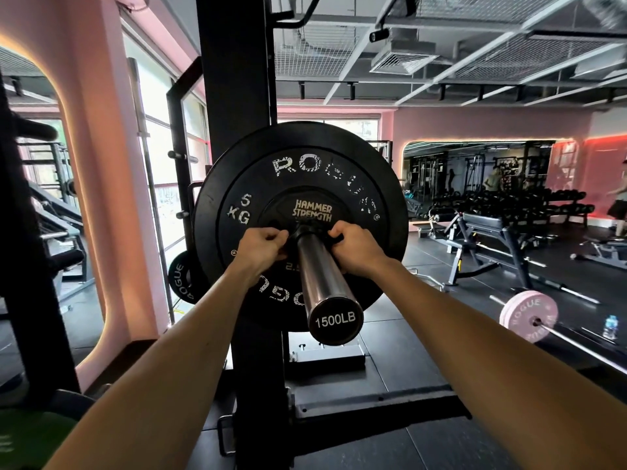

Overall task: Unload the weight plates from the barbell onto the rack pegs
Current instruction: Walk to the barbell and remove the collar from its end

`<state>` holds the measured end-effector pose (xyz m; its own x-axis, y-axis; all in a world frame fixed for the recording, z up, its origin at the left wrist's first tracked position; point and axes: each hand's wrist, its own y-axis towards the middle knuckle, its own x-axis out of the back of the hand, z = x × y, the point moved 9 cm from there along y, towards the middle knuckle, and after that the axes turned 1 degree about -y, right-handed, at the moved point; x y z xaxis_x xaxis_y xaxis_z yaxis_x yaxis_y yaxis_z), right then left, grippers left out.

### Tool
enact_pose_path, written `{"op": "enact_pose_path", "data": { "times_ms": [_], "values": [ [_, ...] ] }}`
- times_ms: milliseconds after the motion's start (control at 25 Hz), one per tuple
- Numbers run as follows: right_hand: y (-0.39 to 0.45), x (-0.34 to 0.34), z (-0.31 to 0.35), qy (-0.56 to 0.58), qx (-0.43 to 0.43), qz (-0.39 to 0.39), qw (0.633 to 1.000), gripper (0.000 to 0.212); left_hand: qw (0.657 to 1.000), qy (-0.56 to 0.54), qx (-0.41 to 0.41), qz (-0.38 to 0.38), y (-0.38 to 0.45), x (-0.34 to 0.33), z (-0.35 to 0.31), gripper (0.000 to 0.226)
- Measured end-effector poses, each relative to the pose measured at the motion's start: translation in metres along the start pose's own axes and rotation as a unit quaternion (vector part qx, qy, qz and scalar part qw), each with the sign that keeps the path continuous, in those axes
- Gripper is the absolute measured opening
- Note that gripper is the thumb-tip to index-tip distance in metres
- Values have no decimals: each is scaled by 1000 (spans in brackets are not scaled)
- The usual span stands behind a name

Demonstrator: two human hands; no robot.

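The barbell sleeve (pixel 322 283) points straight at me, its end cap reading 1500LB. On it sits a small black Hammer Strength plate (pixel 310 206) in front of a large black Rogue 5 KG bumper plate (pixel 373 184). My left hand (pixel 263 244) grips the small plate's left edge beside the sleeve. My right hand (pixel 353 244) grips its right edge. A black collar around the sleeve lies between both hands. Behind stands the black rack upright (pixel 234 79), with bare pegs (pixel 181 156) on its left side.
A small black Rogue plate (pixel 179 278) hangs low on the rack at left. On the floor at right lies a barbell with a pink Rogue plate (pixel 527 315) beside a water bottle (pixel 610 327). Benches (pixel 488 232) and dumbbell racks fill the right background. Green plate at bottom left.
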<state>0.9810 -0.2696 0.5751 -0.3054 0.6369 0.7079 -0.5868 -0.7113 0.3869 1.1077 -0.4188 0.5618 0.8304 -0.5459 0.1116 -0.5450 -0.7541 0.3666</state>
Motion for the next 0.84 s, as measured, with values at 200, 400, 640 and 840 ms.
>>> {"op": "enact_pose_path", "data": {
  "times_ms": [200, 400, 640, 840],
  "values": [
    [-4, 1, -2, 8, -11, -16, 1000, 35, 999, -15, -10, -34, -5, 0, -5, 22],
    [-10, 0, -10, 52, -14, -29, 998, 16, 998, 35, -28, -42, -5, -2, -19, 18],
    [-7, -3, -18, 103, -7, -28, 994, 18, 998, 58, -19, -19, -3, -1, -15, 29],
    [5, 15, 2, 63, -50, -30, 996, 39, 999, -3, 48, 14, -7, -3, -10, 25]
  ]
}}
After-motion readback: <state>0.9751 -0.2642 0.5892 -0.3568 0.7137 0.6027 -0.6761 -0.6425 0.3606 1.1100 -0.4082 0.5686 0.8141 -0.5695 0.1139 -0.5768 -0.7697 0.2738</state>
